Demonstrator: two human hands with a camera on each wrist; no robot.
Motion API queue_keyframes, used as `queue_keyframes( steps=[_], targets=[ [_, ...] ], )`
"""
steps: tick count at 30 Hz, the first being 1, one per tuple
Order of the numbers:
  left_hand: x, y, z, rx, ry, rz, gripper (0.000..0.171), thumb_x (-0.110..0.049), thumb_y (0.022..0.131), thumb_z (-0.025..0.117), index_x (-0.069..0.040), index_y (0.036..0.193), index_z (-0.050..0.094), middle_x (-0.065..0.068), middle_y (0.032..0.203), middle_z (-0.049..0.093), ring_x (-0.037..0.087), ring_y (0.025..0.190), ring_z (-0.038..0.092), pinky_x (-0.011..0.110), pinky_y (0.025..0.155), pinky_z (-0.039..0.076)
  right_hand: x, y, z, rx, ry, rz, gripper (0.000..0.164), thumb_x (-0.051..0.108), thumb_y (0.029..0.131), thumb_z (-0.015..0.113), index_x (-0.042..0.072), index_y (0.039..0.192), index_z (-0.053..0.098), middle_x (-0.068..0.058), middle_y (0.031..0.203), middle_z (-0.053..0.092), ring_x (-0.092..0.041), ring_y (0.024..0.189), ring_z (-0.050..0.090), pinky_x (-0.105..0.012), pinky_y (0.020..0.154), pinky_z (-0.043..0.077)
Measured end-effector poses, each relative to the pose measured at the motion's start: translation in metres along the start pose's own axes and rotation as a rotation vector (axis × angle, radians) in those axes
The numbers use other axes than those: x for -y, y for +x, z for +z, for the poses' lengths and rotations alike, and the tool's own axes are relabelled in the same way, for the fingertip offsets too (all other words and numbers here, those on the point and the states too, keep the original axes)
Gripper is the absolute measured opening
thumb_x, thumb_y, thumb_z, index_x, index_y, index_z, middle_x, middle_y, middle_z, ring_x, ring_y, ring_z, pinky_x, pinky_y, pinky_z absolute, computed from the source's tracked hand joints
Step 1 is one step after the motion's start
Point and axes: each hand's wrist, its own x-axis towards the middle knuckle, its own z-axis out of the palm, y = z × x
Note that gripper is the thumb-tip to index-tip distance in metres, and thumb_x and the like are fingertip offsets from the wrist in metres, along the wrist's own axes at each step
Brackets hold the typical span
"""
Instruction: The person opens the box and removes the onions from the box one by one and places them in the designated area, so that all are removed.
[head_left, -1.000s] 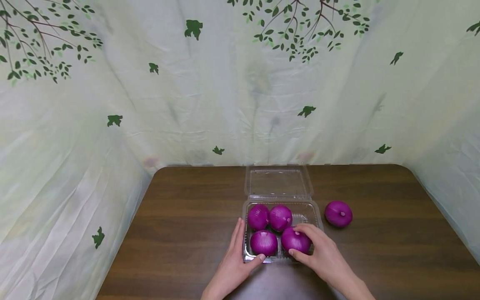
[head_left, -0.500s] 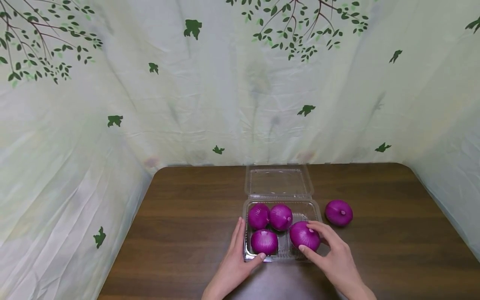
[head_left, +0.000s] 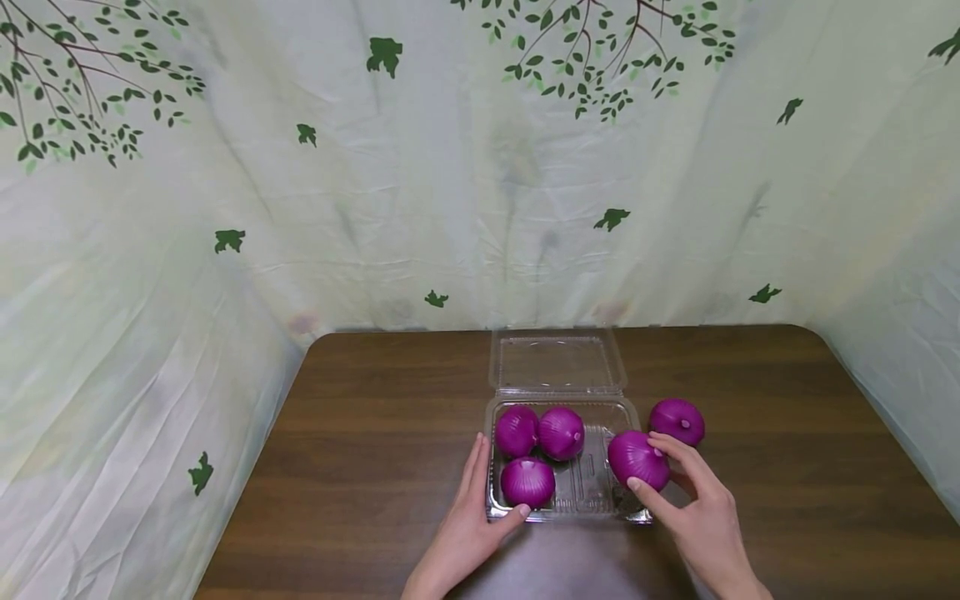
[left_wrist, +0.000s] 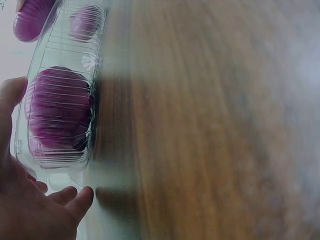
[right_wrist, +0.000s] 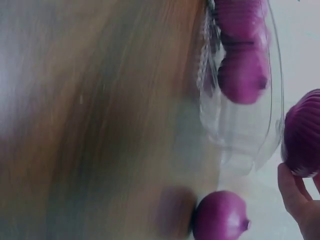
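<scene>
My right hand grips a red onion between thumb and fingers, held above the right edge of a clear plastic clamshell box. In the right wrist view that onion hangs higher than the box rim, apart from it. My left hand lies against the box's left side, fingers straight along the wall and thumb at the front rim. Inside the box sit three more red onions: two at the back left, one onion at the front left. Through the ribbed wall, the left wrist view shows an onion close to my thumb.
Another red onion stands on the brown wooden table, right of the box. The box's lid lies folded back toward the rear. A pale curtain with leaf prints hangs behind the table and along both sides.
My right hand has lifted the onion from the box's front right and carried it rightward to the box's right edge. The left hand stays in place at the box.
</scene>
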Motion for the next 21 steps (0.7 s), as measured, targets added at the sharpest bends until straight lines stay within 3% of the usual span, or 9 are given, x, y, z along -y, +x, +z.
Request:
queue_keyframes(
  steps=[4, 7, 21],
  targets=[
    [0.000, 0.000, 0.000, 0.009, 0.000, -0.012, 0.105, -0.055, 0.083, 0.071, -0.022, 0.160, 0.007, -0.002, 0.165, 0.005, 0.027, 0.145, 0.020, 0.054, 0.110, 0.030, -0.011, 0.003, -0.008, -0.026, 0.039, 0.005, 0.059, -0.005, 0.073, 0.084, 0.005, 0.127, 0.062, -0.009, 0.132, 0.058, -0.003, 0.110, 0.058, -0.013, 0.089, 0.046],
    [0.000, 0.001, 0.000, 0.011, -0.002, -0.015, 0.105, -0.055, 0.083, 0.071, -0.022, 0.160, 0.007, -0.003, 0.165, 0.004, 0.027, 0.145, 0.020, 0.053, 0.110, 0.030, -0.035, 0.004, -0.013, -0.047, 0.047, -0.002, 0.063, -0.004, 0.072, 0.085, 0.009, 0.129, 0.062, -0.008, 0.135, 0.057, -0.004, 0.114, 0.057, -0.012, 0.091, 0.045],
    [0.000, 0.000, -0.001, 0.014, -0.004, -0.010, 0.106, -0.054, 0.084, 0.072, -0.021, 0.160, 0.007, -0.002, 0.165, 0.004, 0.026, 0.146, 0.018, 0.053, 0.111, 0.028, -0.061, 0.019, -0.048, -0.147, -0.035, 0.014, 0.065, -0.011, 0.069, 0.084, 0.005, 0.128, 0.063, -0.011, 0.133, 0.057, -0.001, 0.113, 0.056, -0.010, 0.091, 0.044]
  ],
)
